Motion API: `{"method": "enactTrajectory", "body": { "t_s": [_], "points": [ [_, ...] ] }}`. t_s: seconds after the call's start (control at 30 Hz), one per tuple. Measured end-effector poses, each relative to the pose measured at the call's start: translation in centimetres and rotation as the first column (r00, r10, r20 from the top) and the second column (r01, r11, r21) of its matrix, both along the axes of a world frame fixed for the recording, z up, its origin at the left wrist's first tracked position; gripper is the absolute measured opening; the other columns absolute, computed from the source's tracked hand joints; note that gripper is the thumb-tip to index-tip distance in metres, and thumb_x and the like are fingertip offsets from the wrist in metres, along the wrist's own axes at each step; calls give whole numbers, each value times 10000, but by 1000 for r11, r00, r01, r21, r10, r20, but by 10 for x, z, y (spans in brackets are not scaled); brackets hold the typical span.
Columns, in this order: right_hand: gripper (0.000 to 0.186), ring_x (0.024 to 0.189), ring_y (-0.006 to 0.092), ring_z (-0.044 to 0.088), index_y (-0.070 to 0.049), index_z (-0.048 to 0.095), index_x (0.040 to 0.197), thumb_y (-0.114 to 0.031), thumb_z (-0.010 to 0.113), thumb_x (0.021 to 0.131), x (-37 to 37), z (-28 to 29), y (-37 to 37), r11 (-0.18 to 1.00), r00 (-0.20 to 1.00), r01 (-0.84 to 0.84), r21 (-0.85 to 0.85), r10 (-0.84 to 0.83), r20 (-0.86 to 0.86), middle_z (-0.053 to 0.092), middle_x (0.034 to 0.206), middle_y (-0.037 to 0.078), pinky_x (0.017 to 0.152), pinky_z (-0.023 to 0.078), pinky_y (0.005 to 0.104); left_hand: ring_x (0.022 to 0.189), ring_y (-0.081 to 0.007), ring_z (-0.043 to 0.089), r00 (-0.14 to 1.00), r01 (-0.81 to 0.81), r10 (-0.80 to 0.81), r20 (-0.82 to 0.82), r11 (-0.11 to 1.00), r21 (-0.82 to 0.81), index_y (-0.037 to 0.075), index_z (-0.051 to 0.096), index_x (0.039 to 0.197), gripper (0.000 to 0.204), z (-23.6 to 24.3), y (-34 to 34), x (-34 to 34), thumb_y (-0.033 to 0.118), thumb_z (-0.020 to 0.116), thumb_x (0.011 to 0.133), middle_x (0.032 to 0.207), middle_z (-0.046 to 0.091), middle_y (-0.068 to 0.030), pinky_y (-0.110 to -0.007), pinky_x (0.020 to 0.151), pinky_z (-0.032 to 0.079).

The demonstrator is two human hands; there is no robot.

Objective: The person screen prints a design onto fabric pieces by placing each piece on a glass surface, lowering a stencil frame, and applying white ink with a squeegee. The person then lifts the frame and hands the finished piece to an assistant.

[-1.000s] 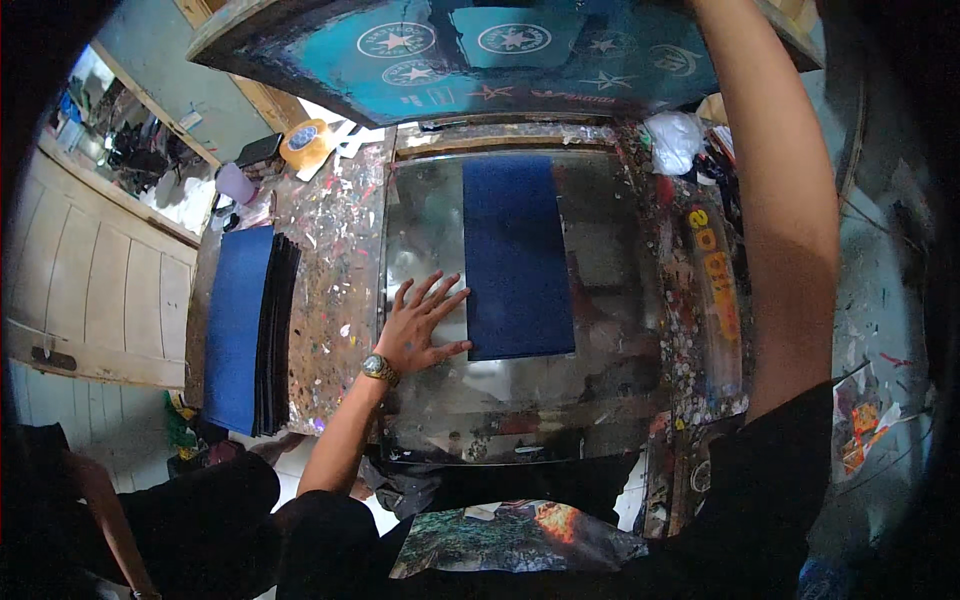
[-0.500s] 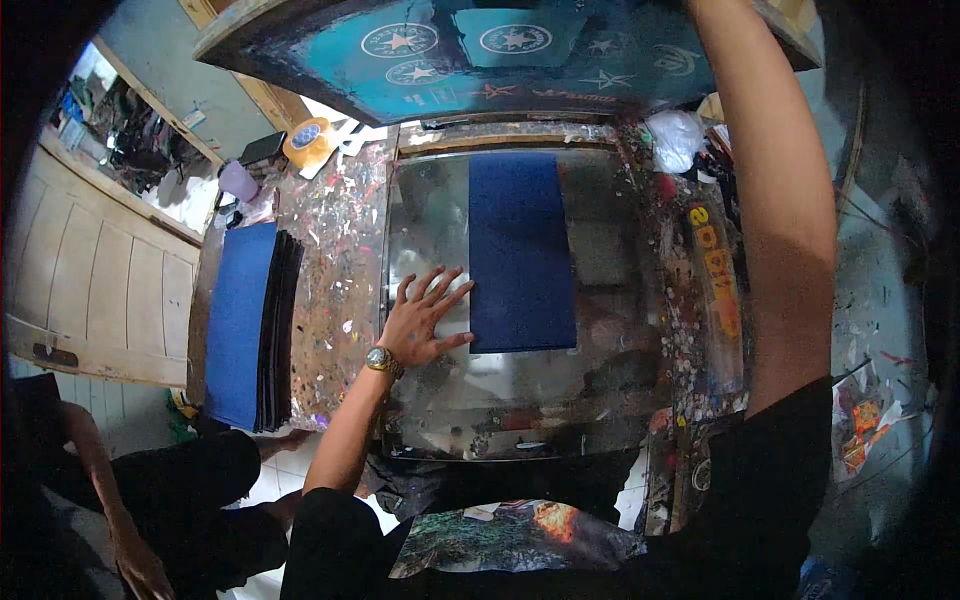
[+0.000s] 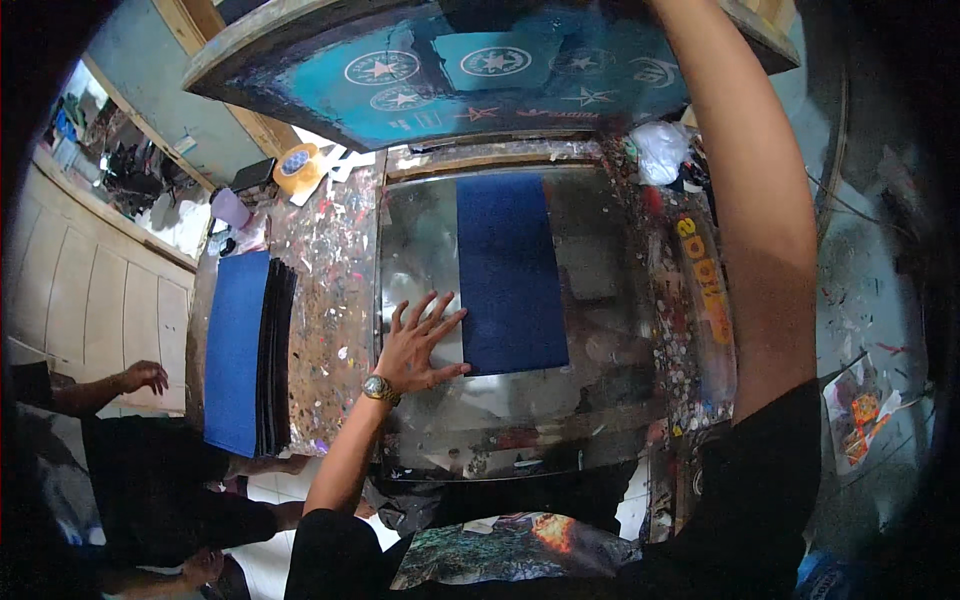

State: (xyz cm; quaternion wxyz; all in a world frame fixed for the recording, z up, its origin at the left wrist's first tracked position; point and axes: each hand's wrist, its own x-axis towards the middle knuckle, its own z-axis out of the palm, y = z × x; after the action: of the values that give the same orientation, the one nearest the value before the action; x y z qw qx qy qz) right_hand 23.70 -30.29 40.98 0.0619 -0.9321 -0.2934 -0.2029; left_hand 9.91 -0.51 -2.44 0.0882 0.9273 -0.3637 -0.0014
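A dark blue rectangular sheet (image 3: 508,270) lies lengthwise on a glossy dark glass-like plate (image 3: 430,430). My left hand (image 3: 415,345) rests on the plate with its fingers spread, fingertips at the sheet's left edge and thumb by its near left corner. It grips nothing, and a watch (image 3: 378,387) is on its wrist. Over the far side of the plate hangs a tilted screen-printing frame (image 3: 480,95), its teal mesh bearing pale star and round emblems. My right arm stretches up to the frame's right part; the hand itself is cut off by the top of the picture.
A stack of blue sheets with dark edges (image 3: 236,350) lies on the left of the paint-specked table (image 3: 335,280). Behind it are a purple cup (image 3: 230,208) and a tape roll (image 3: 298,170). A plastic bag (image 3: 660,152) sits far right. Another person's hand (image 3: 145,376) is at left.
The view has tilted, so the table sits slightly lower in it. My left hand stays at the sheet's edge. The person at left has raised a hand beside the stack.
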Motion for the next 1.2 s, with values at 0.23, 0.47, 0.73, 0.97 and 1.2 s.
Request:
{"method": "enactTrajectory", "body": {
  "t_s": [0.23, 0.47, 0.73, 0.97, 1.2],
  "points": [
    [890, 987, 353, 725, 27, 756, 1114, -691, 859, 598, -3, 3, -1, 1000, 999, -1, 22, 2, -53, 754, 1083, 245, 908, 546, 398, 1562, -319, 245, 1000, 11, -12, -7, 1000, -24, 267, 414, 1594, 940, 1, -1, 1, 781, 619, 834, 1684, 325, -57, -604, 1249, 134],
    [900, 994, 360, 726, 39, 753, 1110, -697, 851, 602, -2, 2, 0, 999, 999, -29, 38, 30, -20, 750, 1092, 256, 905, 547, 405, 1561, -311, 246, 1000, 9, -9, 13, 1000, -5, 253, 423, 1589, 914, 2, 0, -1, 790, 569, 863, 1682, 327, -62, -596, 1252, 148],
    [947, 1008, 374, 724, 54, 747, 1105, -735, 838, 589, 0, 7, 0, 1000, 999, 23, -17, -24, -38, 746, 1098, 265, 912, 548, 414, 1561, -313, 250, 1000, 16, -16, 6, 999, -28, 258, 410, 1596, 929, -3, -2, -1, 766, 619, 846, 1689, 312, -60, -584, 1251, 141],
    [1023, 982, 371, 726, 63, 704, 1202, -751, 820, 594, 0, 1, 6, 998, 994, 39, -48, -34, 101, 737, 1106, 271, 891, 566, 406, 1558, -322, 255, 999, -14, 11, -44, 997, -74, 216, 426, 1589, 941, 0, 10, -1, 713, 684, 833, 1694, 299, -79, -577, 1241, 155],
    [833, 916, 352, 695, -66, 657, 1103, -664, 866, 562, -132, -149, 11, 994, 962, -32, 103, 3, 274, 664, 978, 169, 790, 541, 492, 1465, -324, 409, 692, 57, 388, 609, 812, -581, 121, 503, 1536, 911, 177, -32, -60, 592, 793, 813, 1568, 450, -222, -563, 1219, 216]
  ]
}}
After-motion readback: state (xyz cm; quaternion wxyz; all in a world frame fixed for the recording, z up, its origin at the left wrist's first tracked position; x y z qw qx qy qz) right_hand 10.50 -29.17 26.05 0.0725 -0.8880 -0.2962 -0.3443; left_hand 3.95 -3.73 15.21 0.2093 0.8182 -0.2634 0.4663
